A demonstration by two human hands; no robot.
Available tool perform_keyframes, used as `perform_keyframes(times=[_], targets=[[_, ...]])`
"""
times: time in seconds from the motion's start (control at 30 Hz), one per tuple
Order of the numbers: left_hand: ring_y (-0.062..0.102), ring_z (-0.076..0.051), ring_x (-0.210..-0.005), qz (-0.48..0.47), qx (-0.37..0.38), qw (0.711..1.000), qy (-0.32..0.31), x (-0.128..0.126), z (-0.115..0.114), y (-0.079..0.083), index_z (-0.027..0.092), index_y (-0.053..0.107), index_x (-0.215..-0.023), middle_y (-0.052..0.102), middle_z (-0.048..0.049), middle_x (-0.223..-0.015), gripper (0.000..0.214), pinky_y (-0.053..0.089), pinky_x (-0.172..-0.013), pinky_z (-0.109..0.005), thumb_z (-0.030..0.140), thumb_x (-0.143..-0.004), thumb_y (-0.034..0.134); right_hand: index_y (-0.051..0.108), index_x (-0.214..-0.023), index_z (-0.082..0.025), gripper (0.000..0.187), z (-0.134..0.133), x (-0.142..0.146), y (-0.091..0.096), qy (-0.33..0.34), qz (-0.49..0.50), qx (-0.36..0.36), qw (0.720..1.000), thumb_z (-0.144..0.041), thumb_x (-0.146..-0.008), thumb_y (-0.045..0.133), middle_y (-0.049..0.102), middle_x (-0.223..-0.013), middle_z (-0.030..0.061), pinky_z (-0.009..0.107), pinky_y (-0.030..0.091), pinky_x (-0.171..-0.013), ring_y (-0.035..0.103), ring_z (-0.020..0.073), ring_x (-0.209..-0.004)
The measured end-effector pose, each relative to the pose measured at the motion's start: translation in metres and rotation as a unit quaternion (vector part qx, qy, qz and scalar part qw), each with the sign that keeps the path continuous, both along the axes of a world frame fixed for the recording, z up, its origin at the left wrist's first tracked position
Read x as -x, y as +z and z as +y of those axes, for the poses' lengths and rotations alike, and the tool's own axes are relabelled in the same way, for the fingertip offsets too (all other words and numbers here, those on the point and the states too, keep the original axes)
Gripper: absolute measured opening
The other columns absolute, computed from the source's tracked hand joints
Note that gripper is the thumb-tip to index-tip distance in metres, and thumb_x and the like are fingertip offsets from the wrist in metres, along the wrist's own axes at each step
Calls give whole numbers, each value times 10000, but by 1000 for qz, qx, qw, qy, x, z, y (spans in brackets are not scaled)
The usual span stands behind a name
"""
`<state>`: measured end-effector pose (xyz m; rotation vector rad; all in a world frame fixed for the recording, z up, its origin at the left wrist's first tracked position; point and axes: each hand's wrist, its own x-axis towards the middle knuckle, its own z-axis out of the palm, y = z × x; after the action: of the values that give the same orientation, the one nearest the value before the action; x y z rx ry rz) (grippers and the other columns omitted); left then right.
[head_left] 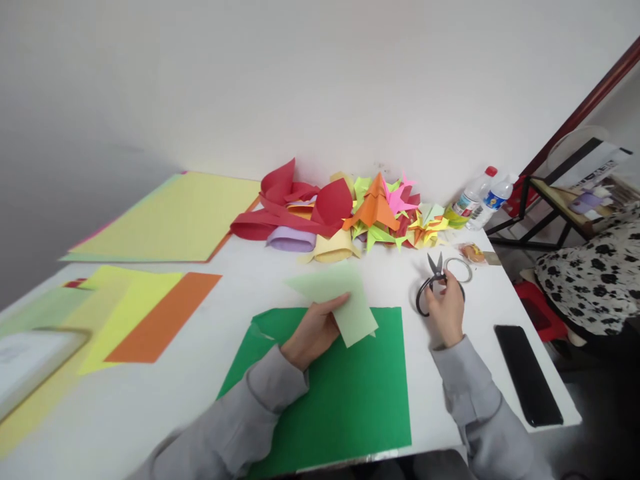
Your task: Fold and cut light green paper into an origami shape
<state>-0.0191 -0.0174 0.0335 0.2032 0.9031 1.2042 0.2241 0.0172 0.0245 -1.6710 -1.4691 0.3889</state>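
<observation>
My left hand is closed on a folded piece of pale green paper, the thumb lying on top of it. This paper is above the back part of a green sheet on the table. To the right, my right hand has its fingers on a pair of black-handled scissors, whose blades point away from me and stand slightly apart. A silvery ring lies just beyond the right hand. Whether the scissors touch the table I cannot tell.
Folded paper pieces and red paper shapes are heaped by the wall. Coloured sheets lie at left, near a white object. Two bottles stand back right; a black phone lies right. A person sits beyond the table.
</observation>
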Motion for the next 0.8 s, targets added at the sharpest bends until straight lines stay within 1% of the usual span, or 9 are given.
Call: perform_keyframes(times=[0.07,0.1,0.17,0.23,0.37,0.47,0.63,0.7,0.8], targets=[[675,-185,-660,-3,-3,1000,-7,0,0,0,107,679,-921,719,-72,-783,194,582,-674,-315,91,-728,692,509,-1244,-103,537,12,-15,-7,-47,-118,-21,992,-337,-764,562,615,-1020,150,401,417,-809,540,263,-867],[676,-186,-668,-5,-5,1000,-9,0,1,0,105,678,-926,720,-75,-793,202,583,-678,-313,88,-725,693,526,-1238,-89,522,17,-22,-10,-76,-156,-23,985,-319,-769,541,623,-1005,159,406,408,-829,541,276,-886],[680,-186,-693,-6,-14,1000,-6,-2,2,-1,107,674,-961,725,-82,-832,252,586,-697,-312,72,-713,698,563,-1214,-75,499,25,-31,-15,-122,-206,-14,971,-302,-771,536,633,-996,178,392,402,-826,547,293,-914],[681,-183,-702,-1,-27,1000,0,-3,2,-2,117,664,-1023,728,-82,-858,343,587,-703,-311,50,-691,708,582,-1201,-64,480,30,-36,-18,-144,-251,-4,957,-301,-786,527,636,-981,195,386,393,-810,553,304,-912],[682,-187,-726,14,-62,998,4,-4,2,-5,153,637,-1123,734,-68,-879,517,587,-685,-304,21,-634,739,589,-1205,-59,460,33,-38,-20,-167,-320,13,932,-309,-832,493,632,-947,206,390,369,-779,564,303,-866],[690,-210,-776,25,-87,996,-17,-4,0,-7,157,633,-1140,739,-84,-920,570,584,-706,-319,32,-601,771,586,-1211,-58,451,31,-36,-18,-167,-363,20,916,-311,-857,470,624,-950,221,394,360,-755,572,309,-850],[688,-270,-916,32,-134,990,-38,-4,2,-11,119,666,-1074,736,-134,-989,510,563,-817,-387,80,-586,810,572,-1213,-18,456,28,-33,-19,-173,-401,22,899,-298,-877,443,614,-919,245,402,352,-719,580,313,-820],[683,-288,-949,28,-148,988,-35,-5,3,-13,103,679,-1038,733,-153,-1003,477,548,-854,-413,97,-583,820,585,-1200,-28,443,27,-33,-20,-185,-410,17,893,-296,-881,435,616,-905,240,418,347,-728,582,312,-818],[687,-306,-942,29,-157,987,-25,-6,6,-14,79,693,-984,734,-178,-988,442,541,-857,-429,122,-568,835,621,-1159,-64,411,23,-32,-22,-195,-429,-5,882,-296,-890,415,635,-896,221,460,324,-791,584,316,-844]])
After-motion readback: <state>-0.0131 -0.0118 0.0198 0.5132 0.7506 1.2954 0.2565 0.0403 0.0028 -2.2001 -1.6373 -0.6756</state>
